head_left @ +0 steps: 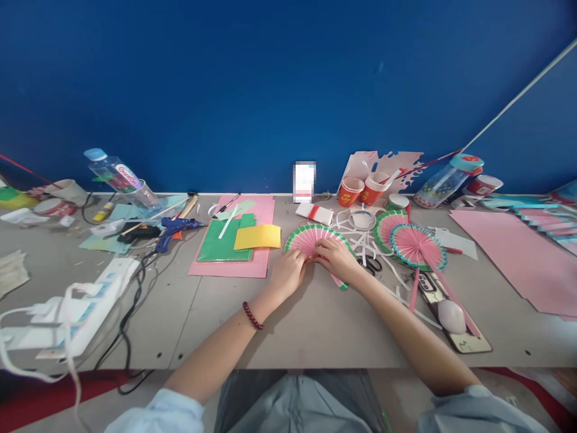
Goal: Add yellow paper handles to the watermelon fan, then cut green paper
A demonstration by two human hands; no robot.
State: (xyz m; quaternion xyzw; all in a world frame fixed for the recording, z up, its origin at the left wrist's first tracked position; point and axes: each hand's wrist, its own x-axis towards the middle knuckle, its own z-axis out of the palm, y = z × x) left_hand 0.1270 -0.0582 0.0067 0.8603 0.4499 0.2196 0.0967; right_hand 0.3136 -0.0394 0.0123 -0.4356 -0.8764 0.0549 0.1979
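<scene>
A pleated paper fan (311,236), pink with a green rim, is spread in a half circle on the table in front of me. At its lower centre, my left hand (291,267) pinches the folds with bent fingers. My right hand (333,255) grips the same fan from the other side, its fingers lying over the pleats. The two sets of fingertips almost meet, and they hide the fan's centre. Under my right wrist a strip of the fan sticks out. Black-handled scissors (370,263) lie just right of my right hand.
Finished round fans (419,246) and a phone (469,328) lie to the right. Left are green paper (220,243), a yellow strip (256,237), a blue glue gun (174,231) and a power strip (97,307) with cords. Red paper cups (350,191) stand by the blue wall.
</scene>
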